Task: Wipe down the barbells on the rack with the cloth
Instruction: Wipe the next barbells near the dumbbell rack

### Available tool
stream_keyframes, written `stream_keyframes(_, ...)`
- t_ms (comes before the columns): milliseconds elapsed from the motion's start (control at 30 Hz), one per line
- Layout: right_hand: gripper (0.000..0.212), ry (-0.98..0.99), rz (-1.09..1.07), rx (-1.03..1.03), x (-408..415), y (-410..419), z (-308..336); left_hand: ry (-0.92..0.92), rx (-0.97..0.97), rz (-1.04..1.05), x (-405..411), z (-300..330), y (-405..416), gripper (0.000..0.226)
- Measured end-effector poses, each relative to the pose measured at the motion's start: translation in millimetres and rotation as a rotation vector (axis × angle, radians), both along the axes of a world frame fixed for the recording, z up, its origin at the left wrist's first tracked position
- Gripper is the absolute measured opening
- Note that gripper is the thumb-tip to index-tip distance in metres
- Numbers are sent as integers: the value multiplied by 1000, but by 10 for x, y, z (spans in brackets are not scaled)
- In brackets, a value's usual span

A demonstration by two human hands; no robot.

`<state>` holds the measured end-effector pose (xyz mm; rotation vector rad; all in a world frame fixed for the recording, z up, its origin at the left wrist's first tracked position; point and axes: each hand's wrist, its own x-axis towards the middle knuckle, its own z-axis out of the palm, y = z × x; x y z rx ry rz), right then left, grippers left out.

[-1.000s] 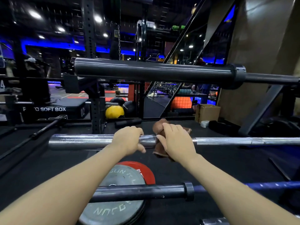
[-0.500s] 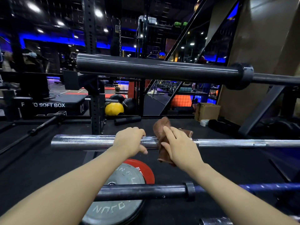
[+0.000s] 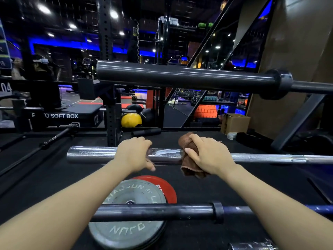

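Both arms reach forward, hands side by side.
Left hand [image 3: 132, 153] curled in an overhand grip; right hand [image 3: 210, 155] clasped, thumb toward the left.

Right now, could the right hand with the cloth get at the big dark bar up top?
Probably yes: the dark bar hangs above the right hand and cloth, and nothing shows in the gap between them.

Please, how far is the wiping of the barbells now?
Done: I cannot tell; no bar looks clearly finished. In hand: the right hand grips the brown cloth around the chrome barbell, and the left hand holds its sleeve. Left: the upper black barbell and lower black barbell are untouched.
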<state>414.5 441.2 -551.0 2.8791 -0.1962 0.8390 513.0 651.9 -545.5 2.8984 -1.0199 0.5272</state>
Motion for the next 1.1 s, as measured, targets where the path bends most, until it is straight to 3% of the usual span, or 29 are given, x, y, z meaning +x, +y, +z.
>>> stream_keyframes(33, 45, -18, -6, 8, -8, 13, -22, 33, -24, 9, 14, 1, 32, 45)
stream_keyframes(100, 44, -82, -35, 42, -7, 85, -83, 73, -42, 2, 17, -15, 52, 49)
stream_keyframes(233, 40, -186, 79, 195, 159, 482, -241, 4, -11, -20, -22, -9, 28, 40)
stream_keyframes(333, 44, -160, 149, 167, 260, 711, -235, -42, 13, -26, -33, 13, 34, 31)
stream_keyframes(533, 44, -75, -28, 109, 18, 230, -175, -34, 1, -37, -52, -22, 63, 35)
stream_keyframes(733, 43, -218, 18, 166, 261, 589, -255, -89, 24, -30, -57, -16, 6, 28)
stream_keyframes(867, 40, -93, 120, 124, 355, 787, -190, -144, 65, -13, -37, -24, 22, 30)
stream_keyframes(1100, 45, -51, 67, 119, 12, 133, -163, -76, 32, -27, -57, -15, 45, 38)
